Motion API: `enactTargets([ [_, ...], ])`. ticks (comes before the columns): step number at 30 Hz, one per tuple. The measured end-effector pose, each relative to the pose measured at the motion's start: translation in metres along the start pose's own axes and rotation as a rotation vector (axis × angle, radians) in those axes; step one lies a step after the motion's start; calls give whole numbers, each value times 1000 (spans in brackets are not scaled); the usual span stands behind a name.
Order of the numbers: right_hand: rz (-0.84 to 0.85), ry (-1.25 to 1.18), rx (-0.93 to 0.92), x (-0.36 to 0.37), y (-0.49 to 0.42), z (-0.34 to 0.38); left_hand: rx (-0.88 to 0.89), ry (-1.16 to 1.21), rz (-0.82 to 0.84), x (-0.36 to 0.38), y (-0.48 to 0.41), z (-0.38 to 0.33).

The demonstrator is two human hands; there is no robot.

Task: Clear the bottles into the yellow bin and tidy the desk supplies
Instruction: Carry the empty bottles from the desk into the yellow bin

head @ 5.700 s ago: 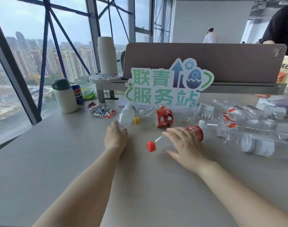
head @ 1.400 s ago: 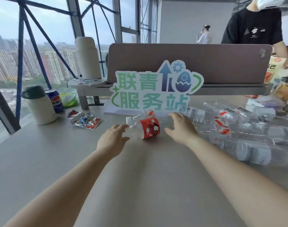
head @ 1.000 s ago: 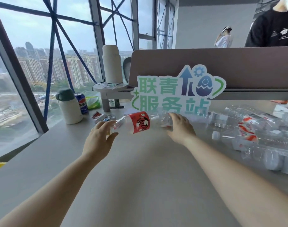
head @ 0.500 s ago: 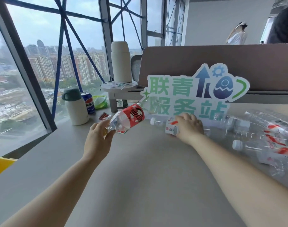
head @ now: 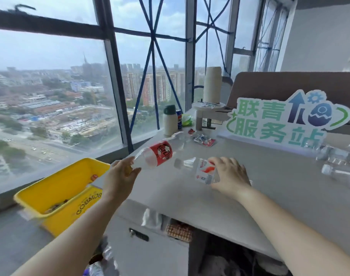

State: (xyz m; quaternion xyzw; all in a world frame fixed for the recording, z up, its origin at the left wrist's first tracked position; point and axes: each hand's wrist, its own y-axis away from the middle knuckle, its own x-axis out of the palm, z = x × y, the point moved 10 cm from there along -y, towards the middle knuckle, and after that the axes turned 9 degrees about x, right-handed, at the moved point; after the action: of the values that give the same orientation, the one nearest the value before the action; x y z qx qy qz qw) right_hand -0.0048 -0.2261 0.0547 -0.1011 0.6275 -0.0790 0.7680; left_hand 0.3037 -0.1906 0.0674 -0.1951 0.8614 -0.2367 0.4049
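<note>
While the yellow bin is sitting below the table edge with only a few scraps showing inside, the left hand is gripping a red-label bottle by its neck, up near the bin. The right hand is clutching a white-label bottle down at the table. Behind it wrappers are lying, and further right several clear bottles are waiting, so most clearing, I judge, is yet to come.

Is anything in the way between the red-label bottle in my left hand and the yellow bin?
Nothing visible. The left hand grips the red-label bottle by its cap end above the left edge of the desk; the yellow bin stands lower to the left, top open, with only some litter inside.
</note>
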Motion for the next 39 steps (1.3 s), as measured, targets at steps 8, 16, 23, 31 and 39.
enactTargets([
  [8,-135,-220,-426,-22,60,206,-148,-117,-165,-184,85,97],
  [16,-162,-519,-671,3,58,382,-254,-263,-360,-305,118,172],
  [23,-113,-878,-678,71,26,500,-284,-344,-438,-335,86,260],
  [31,-30,-929,-610,157,-47,589,-332,-366,-392,-318,19,372],
  [39,-103,-1081,-526,179,-126,622,-328,-272,-414,-299,-55,438],
])
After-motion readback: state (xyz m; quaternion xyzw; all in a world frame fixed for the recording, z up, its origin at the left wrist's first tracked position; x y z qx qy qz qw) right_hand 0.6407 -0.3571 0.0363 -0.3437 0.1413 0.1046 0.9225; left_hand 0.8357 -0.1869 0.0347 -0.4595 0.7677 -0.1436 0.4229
